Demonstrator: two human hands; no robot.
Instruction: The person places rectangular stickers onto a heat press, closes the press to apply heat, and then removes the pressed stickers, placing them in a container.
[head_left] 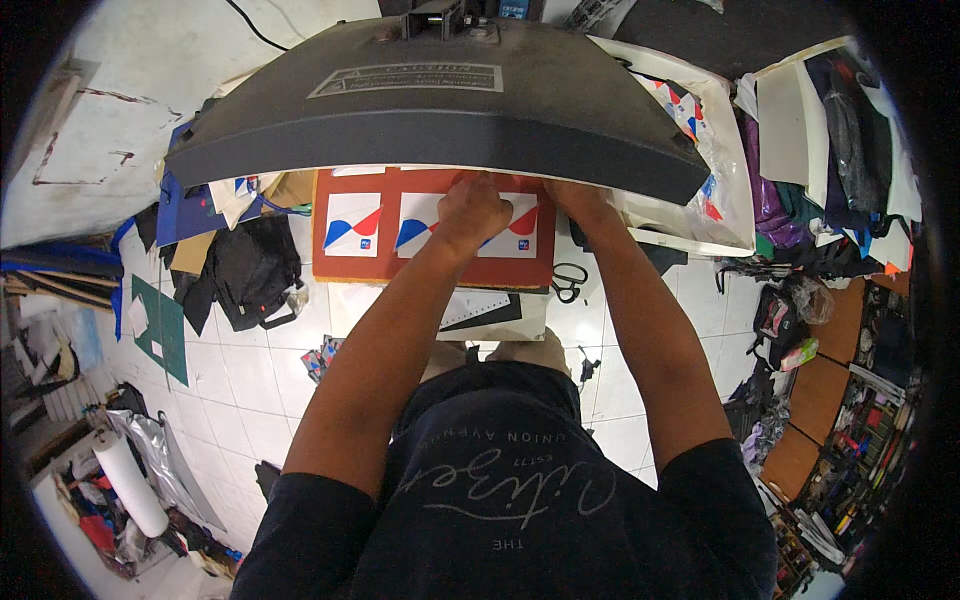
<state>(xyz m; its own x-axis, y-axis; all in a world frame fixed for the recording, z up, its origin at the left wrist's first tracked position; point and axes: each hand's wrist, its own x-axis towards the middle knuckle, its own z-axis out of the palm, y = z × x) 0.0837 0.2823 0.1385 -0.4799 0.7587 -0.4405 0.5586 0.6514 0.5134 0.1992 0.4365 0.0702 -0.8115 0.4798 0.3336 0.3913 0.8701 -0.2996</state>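
The heat press has a dark grey upper plate (440,140) raised above a red-brown pad (385,268). White printed sheets with red and blue shapes lie in a row on the pad: one sheet (352,226) at the left, another (412,215) in the middle, and one (525,235) at the right. My left hand (476,212) rests over the middle and right sheets, its fingers curled in; what they hold, if anything, is hidden. At the pad's right edge, my right hand (578,197) reaches under the upper plate, which hides its fingers.
Black-handled scissors (569,283) lie just right of the pad. A white tray (742,215) with printed pieces stands to the right. Dark cloth or a bag (250,275) is at the left, with a green cutting mat (160,330) beyond. A ruler (478,308) lies below the pad.
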